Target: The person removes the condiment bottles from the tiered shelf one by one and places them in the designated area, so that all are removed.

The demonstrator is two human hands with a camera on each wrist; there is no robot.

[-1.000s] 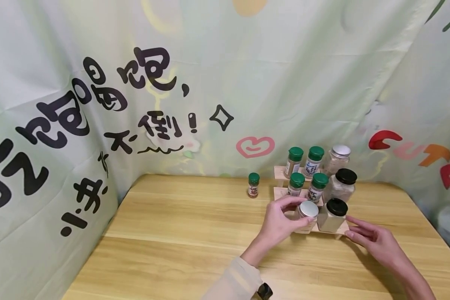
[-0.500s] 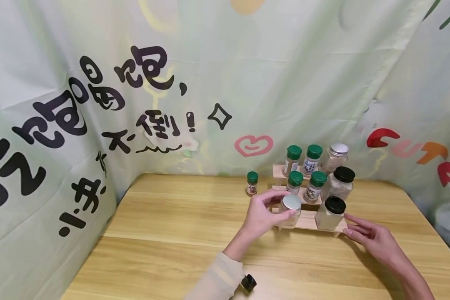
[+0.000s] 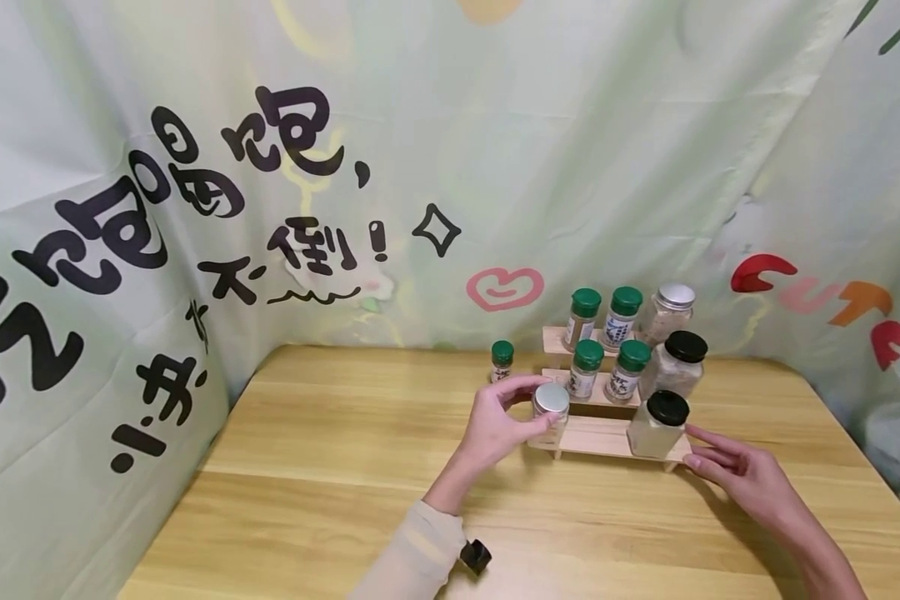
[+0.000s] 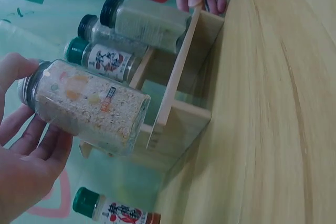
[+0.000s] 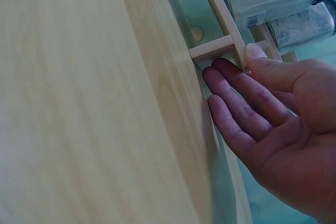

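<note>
Lt-brown wood-grain table (image 3: pixel 307 433); on it, three-tier pale-wood rack (image 3: pixel 600 437); R hand (image 3: pixel 746 479) pinching rack's R end; L hand (image 3: pixel 492 427) clamped round clear squarish jar w/ silver lid (image 4: pixel 92 103), at bottom tier's L end, contact unclear; green-capped bottle (image 3: pixel 502 357) just beyond L hand.

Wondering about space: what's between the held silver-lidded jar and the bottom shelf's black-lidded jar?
Only bare wooden bottom shelf, as the head view shows.

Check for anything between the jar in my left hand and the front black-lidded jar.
Nothing visible stands between the silver-lidded jar in your left hand and the front black-lidded jar; only bare bottom shelf shows there.
</note>
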